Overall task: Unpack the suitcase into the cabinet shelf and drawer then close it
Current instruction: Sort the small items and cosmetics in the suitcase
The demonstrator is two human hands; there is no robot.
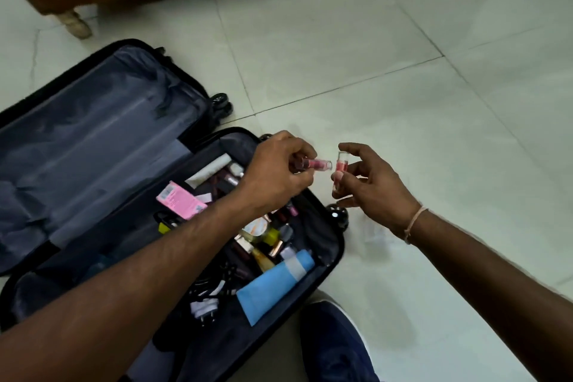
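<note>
Suitcase [328,245] lies open on the tiled floor [403,87], its near half crowded with cosmetics, a blue tube [273,285] and a pink box [179,200]. Above its right edge my left hand [276,170] pinches a small pink bottle [316,163] held sideways. Just beside it, my right hand [375,186] grips a second pink bottle [341,168] upright between thumb and fingers.
</note>
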